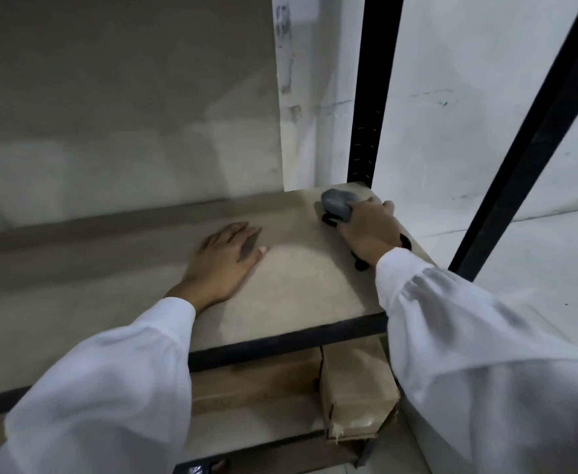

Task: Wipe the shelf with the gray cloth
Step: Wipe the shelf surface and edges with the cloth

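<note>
White sleeves reach over the shelf (pixel 297 289): left hand (pixel 227 258) flat and released, right hand (pixel 366 230) grasping the gray cloth (pixel 337 205) at the far-right corner, mid-wipe; a sweep leftward seems next.

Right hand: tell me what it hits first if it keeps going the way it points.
The right hand, gripping the gray cloth, points toward the shelf's back right corner. First in line is probably the black post, then the white wall; depth is unclear.

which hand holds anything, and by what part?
Right hand grips the bunched gray cloth around its near part, at the shelf's far right corner. Left hand lies flat, empty.
</note>
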